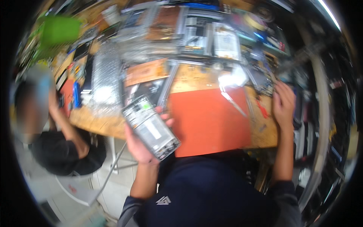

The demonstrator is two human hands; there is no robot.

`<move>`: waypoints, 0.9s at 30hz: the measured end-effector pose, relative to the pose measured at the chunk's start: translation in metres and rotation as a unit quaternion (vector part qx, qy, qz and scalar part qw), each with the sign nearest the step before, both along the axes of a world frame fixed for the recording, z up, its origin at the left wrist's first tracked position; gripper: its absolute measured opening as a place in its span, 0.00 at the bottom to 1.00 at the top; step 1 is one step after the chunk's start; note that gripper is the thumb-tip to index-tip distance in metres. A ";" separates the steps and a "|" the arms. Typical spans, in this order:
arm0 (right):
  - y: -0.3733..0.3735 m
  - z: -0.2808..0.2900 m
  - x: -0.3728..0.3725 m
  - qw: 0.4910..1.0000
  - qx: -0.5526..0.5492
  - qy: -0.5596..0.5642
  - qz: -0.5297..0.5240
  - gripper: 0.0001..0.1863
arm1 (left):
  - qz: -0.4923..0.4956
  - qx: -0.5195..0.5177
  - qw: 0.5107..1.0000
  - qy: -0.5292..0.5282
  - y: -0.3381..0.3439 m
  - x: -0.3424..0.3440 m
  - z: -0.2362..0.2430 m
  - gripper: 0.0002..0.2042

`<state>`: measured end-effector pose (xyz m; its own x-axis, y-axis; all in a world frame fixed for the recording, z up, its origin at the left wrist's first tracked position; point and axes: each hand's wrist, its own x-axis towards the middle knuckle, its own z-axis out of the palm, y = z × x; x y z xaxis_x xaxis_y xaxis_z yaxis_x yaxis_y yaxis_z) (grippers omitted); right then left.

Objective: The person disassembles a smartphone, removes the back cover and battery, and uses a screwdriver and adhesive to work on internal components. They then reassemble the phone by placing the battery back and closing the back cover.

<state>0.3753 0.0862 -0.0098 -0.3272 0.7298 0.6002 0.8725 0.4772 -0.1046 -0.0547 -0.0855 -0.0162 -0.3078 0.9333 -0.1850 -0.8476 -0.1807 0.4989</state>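
My left hand (138,145) holds an opened smartphone (152,128) tilted above the table's front edge. The phone's inside faces up, showing a grey frame, a green sticker and a pale strip down the middle. At the table's right edge is my right hand (284,104), its fingers reaching over small dark parts (266,85), with nothing visible in them. Close by lies a red-handled tool (261,109). Between my hands an orange-red mat (211,123) covers the tabletop, and silver tweezers (233,103) rest on its far right part. The picture is somewhat blurred.
Bubble wrap (107,77), a copper-coloured plate (146,72) and several phone parts in clear trays (196,36) crowd the table's left and back. A co-worker (66,151) sits at the left. A pale upright rail (321,94) and packed shelves stand right.
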 end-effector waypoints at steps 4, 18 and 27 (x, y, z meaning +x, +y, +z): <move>-0.040 0.016 -0.059 0.985 -0.043 0.161 0.047 0.09 | -0.007 0.077 0.995 -0.061 0.001 0.006 -0.004 0.44; -0.120 0.022 -0.200 0.881 -0.384 0.162 0.223 0.41 | -0.064 0.095 0.990 0.078 0.025 0.085 -0.051 0.35; -0.128 0.016 -0.171 0.958 -0.250 0.036 0.140 0.38 | -0.308 -0.007 0.946 0.103 -0.003 0.042 -0.027 0.32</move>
<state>0.2040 -0.0416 0.0064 -0.5226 0.8215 0.2281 0.6996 0.5661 -0.4360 -0.0129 -0.0889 -0.0435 0.2617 0.9456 -0.1936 -0.6744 0.3226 0.6642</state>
